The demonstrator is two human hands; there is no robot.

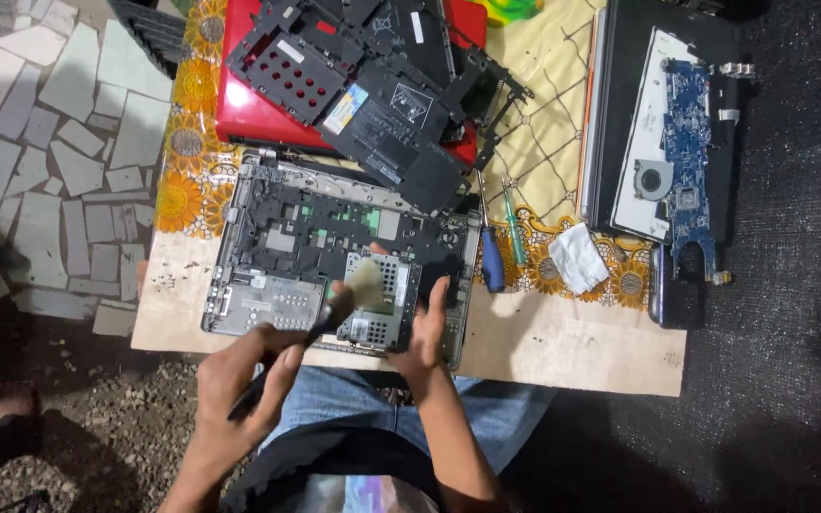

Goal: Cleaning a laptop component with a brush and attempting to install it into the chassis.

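Low wooden board [563,351] over stony ground. Opened laptop base [334,256] lying on top. Left hand [239,380] closed around brush [349,294]; right hand [425,332] open, pressing base. Sweep softly, hold steady.

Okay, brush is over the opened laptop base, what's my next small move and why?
Probably sweep the brush rightward across the perforated metal cover: its bristles sit at that cover's left edge, while your right hand steadies the laptop base and your left hand grips the handle.
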